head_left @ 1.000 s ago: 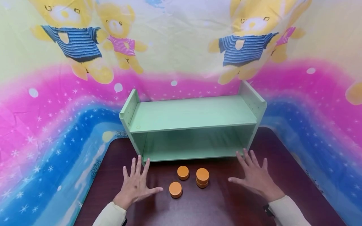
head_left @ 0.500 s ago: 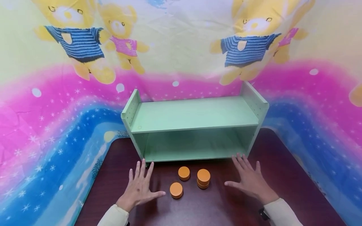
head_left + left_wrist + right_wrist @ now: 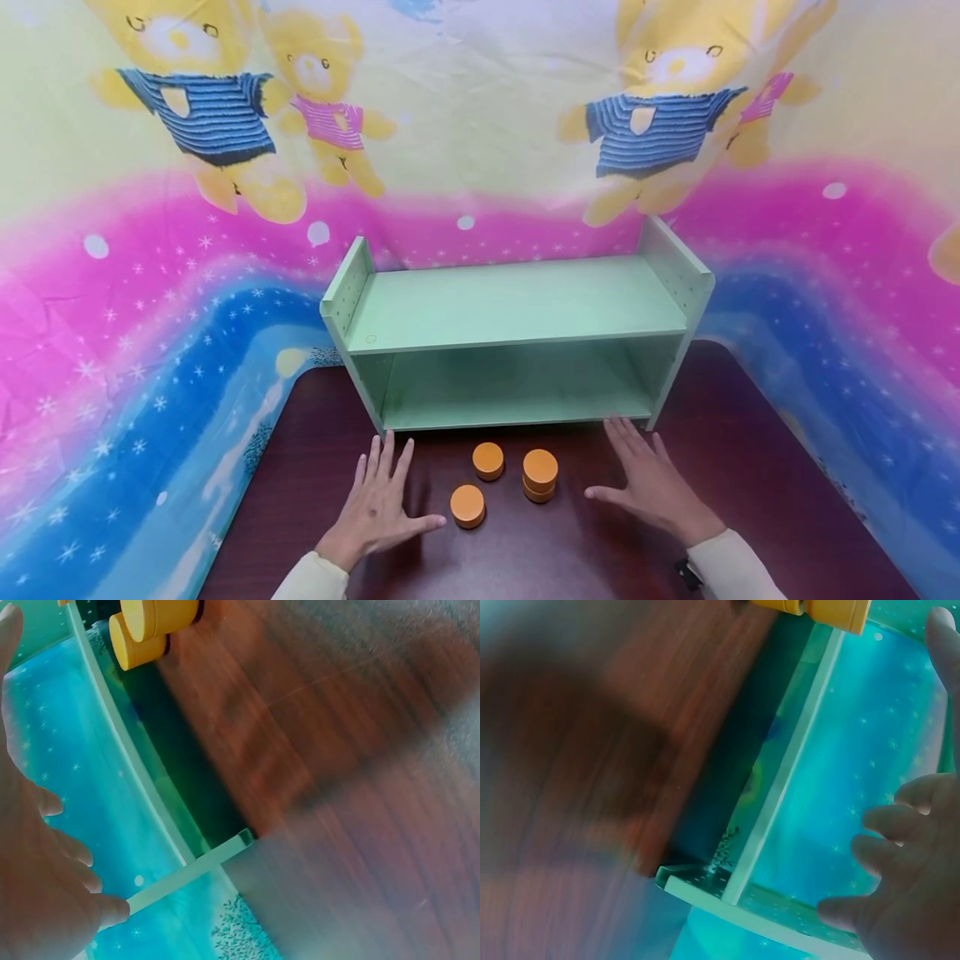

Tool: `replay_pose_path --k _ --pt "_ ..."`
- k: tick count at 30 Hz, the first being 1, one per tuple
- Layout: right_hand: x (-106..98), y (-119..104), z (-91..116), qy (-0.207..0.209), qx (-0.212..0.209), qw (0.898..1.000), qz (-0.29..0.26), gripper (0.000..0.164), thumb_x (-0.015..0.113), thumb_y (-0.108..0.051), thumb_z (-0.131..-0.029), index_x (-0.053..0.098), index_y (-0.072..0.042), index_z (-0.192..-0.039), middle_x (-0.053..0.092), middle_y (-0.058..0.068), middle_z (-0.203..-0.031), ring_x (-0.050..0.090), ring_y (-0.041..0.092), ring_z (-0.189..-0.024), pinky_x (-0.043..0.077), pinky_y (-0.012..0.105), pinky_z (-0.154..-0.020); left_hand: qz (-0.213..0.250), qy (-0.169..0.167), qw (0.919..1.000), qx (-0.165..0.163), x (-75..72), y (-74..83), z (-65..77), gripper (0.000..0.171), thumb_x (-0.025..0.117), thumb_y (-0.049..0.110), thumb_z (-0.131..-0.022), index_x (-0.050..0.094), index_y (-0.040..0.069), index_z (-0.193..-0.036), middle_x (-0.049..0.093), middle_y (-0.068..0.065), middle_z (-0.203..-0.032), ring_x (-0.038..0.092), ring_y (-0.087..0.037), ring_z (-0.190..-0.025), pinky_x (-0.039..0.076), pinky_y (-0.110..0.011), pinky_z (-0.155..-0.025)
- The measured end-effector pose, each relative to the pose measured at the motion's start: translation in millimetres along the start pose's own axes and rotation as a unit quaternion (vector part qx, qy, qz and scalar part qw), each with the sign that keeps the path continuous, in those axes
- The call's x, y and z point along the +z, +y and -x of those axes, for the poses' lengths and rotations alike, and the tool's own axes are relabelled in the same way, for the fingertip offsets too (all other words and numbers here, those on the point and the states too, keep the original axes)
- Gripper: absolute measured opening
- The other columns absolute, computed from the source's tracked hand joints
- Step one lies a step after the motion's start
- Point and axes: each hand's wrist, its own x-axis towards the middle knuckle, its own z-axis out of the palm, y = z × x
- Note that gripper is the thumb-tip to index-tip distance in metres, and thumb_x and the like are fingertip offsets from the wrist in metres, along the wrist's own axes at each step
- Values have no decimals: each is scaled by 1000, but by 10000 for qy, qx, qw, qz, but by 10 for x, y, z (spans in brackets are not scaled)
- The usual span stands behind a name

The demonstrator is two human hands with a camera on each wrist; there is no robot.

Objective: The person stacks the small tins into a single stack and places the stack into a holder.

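Note:
My left hand point(image 3: 378, 507) is held over the table with fingers spread and straight, its thumb tip just left of the nearest orange round block point(image 3: 467, 507). It holds nothing. Farther back sits a second orange round block point(image 3: 488, 461). To the right of these, an orange block point(image 3: 540, 471) is stacked on another like it. My right hand point(image 3: 656, 487) also has spread, straight fingers and holds nothing; its thumb points left toward the stack, with a gap between. In the left wrist view, yellow-looking round blocks point(image 3: 150, 622) show at the top edge.
A pale green two-level shelf point(image 3: 510, 308) with raised side panels stands behind the blocks on a dark red-brown table point(image 3: 555, 558). A printed cloth point(image 3: 480, 125) with bears surrounds the table at the back and sides.
Both hands have moved inward toward each other and slightly nearer the person. The blocks and the shelf stay where they were; the head view has shifted a little.

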Motion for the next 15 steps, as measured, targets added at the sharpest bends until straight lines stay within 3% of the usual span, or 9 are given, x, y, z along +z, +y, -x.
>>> replay_pose_path --k 4,10,15 --pt "50 -12 -12 -76 -78 9997 -197 117 70 -72 -76 29 7 -153 28 23 -158 24 42 -146 17 68 -115 48 -42 10000 -15 47 8 -4 123 63 84 -70 30 2 -156 17 -31 -159 13 -50 -147 20 -65 -117" --pt "121 -39 -35 -35 -137 9986 -517 107 83 -52 -75 36 8 -149 39 27 -151 37 43 -140 25 63 -116 328 41 9994 78 115 26 -21 122 73 75 -69 30 -1 -155 19 -30 -159 14 -48 -147 21 -62 -118" --pt "177 -52 -46 -245 117 9967 -759 103 78 -58 -77 39 3 -150 40 27 -151 39 49 -136 34 64 -110 571 146 9982 126 167 46 -15 123 79 68 -68 28 -4 -154 21 -31 -159 15 -47 -147 22 -61 -118"
